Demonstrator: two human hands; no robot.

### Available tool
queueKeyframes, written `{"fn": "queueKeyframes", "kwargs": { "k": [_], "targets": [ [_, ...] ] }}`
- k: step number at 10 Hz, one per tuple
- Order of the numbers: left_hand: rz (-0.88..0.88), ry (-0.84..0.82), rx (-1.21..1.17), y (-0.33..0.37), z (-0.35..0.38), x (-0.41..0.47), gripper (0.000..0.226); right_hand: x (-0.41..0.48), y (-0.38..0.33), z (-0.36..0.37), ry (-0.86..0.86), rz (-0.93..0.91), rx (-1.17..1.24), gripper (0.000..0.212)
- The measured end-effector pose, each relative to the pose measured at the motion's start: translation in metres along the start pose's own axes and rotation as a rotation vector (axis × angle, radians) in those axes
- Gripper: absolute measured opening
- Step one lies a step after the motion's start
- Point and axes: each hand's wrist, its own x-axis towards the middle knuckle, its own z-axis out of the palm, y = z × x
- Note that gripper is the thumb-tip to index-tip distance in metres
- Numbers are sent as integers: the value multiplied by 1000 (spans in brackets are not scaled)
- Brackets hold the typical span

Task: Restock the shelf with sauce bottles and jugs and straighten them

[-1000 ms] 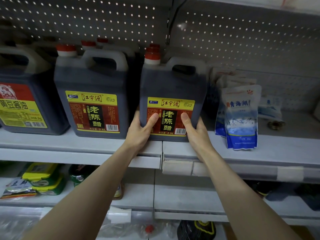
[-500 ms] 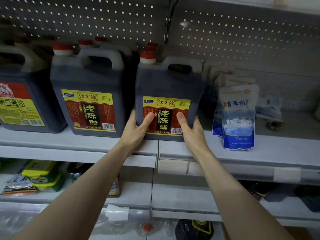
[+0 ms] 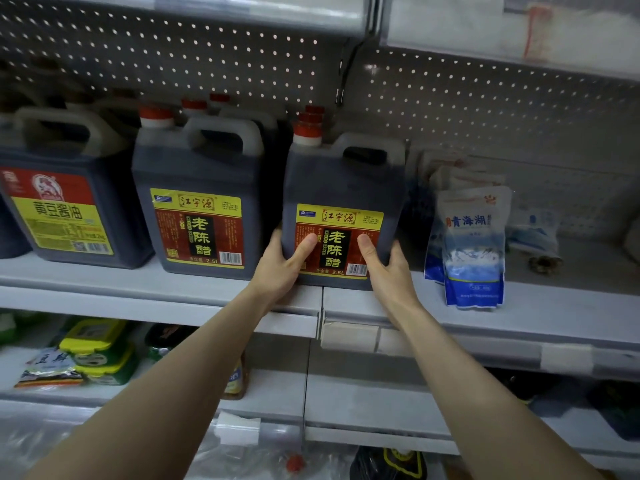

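Note:
A dark vinegar jug with a red cap and a yellow-and-red label stands upright on the grey shelf, right at the seam between two shelf boards. My left hand grips its lower left corner and my right hand grips its lower right corner, both thumbs pressed on the label. A matching vinegar jug stands to its left, with more red-capped jugs behind. A soy sauce jug with a red-and-yellow label is at the far left.
Blue-and-white salt bags lean just right of the held jug, with more bags behind them. A perforated back panel closes the shelf. The lower shelf holds yellow-lidded green tubs, jars and packets. Another shelf edge hangs overhead.
The held jug sits slightly further back on the shelf, with both hands in the same grip. The view has tilted up a little.

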Motion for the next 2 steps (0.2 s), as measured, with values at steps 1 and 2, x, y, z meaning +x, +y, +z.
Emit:
{"fn": "queueKeyframes", "kwargs": {
  "k": [1,2],
  "targets": [
    [-11,-26,61,4,-10,-10,64,-10,-11,0,8,-26,-7,96],
    [2,-30,60,14,-22,-26,81,-28,-26,-1,38,-100,-16,83]
  ]
}}
